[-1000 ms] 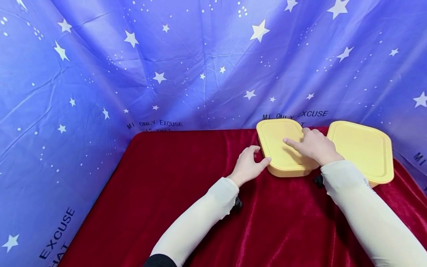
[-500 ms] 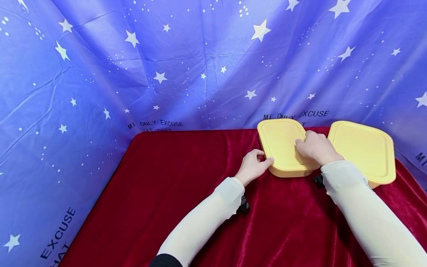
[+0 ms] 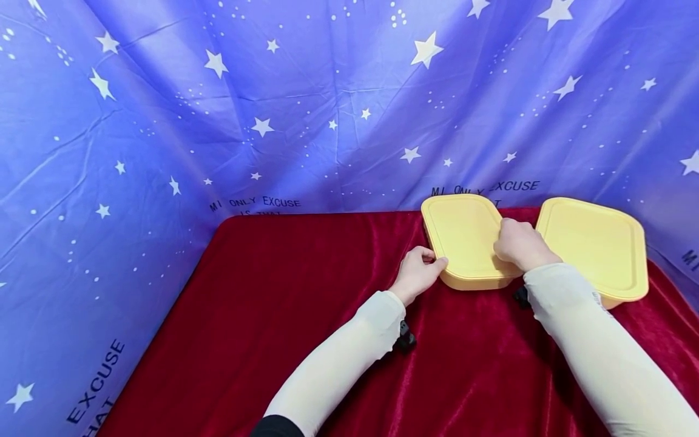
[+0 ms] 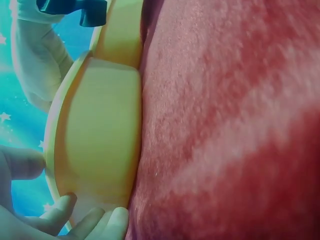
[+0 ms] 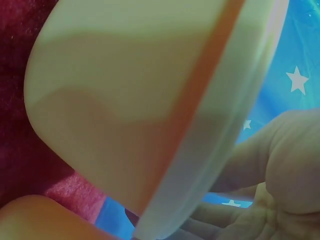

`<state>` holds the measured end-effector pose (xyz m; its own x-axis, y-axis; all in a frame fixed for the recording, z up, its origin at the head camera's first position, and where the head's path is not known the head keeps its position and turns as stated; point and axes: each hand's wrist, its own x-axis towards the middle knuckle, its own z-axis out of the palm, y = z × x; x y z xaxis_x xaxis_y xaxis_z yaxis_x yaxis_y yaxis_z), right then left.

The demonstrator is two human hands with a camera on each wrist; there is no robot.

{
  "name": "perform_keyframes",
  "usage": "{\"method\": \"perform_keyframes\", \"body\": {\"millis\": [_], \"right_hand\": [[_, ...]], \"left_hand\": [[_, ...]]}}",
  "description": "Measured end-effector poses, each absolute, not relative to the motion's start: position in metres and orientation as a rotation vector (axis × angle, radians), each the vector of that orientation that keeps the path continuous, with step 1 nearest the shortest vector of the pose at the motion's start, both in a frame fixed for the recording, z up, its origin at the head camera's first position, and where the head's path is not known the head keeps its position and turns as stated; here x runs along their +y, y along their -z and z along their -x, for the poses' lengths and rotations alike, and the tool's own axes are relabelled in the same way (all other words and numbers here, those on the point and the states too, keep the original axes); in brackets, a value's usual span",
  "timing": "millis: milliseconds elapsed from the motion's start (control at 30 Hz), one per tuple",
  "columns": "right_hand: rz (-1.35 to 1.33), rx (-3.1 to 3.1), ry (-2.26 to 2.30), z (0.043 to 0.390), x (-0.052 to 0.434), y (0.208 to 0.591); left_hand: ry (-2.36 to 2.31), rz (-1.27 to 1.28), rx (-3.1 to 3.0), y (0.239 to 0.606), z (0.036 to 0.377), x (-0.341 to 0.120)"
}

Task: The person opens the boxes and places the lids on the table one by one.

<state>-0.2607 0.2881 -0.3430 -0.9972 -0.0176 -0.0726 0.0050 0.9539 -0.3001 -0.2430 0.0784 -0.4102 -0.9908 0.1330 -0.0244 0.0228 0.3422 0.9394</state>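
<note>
Two yellow rounded-rectangle plastic boxes with lids sit side by side at the far right of the red velvet tablecloth (image 3: 306,315). The left lidded yellow box (image 3: 464,237) is the one in play, and the right lidded yellow box (image 3: 595,249) lies just beside it, untouched. Two hands are on the left box. The left hand (image 3: 417,273) pinches its near left corner, thumb on the lid rim and fingers curled against the wall below. The right hand (image 3: 519,243) sits curled on the lid's right edge, fingers tucked over the rim. A second ago that right hand lay flat with its forefinger stretched across the lid; now it has drawn back to the edge, while the left hand has closed in on the corner. Behind hangs one blue star-printed cloth backdrop (image 3: 218,121).
</note>
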Motion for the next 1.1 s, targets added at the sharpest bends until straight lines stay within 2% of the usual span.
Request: {"method": "perform_keyframes", "body": {"millis": [1100], "right_hand": [[0.057,3.115,0.479,0.261,0.293,0.354]], "left_hand": [[-1.955,-0.017,2.258,0.413,0.245,0.084]]}}
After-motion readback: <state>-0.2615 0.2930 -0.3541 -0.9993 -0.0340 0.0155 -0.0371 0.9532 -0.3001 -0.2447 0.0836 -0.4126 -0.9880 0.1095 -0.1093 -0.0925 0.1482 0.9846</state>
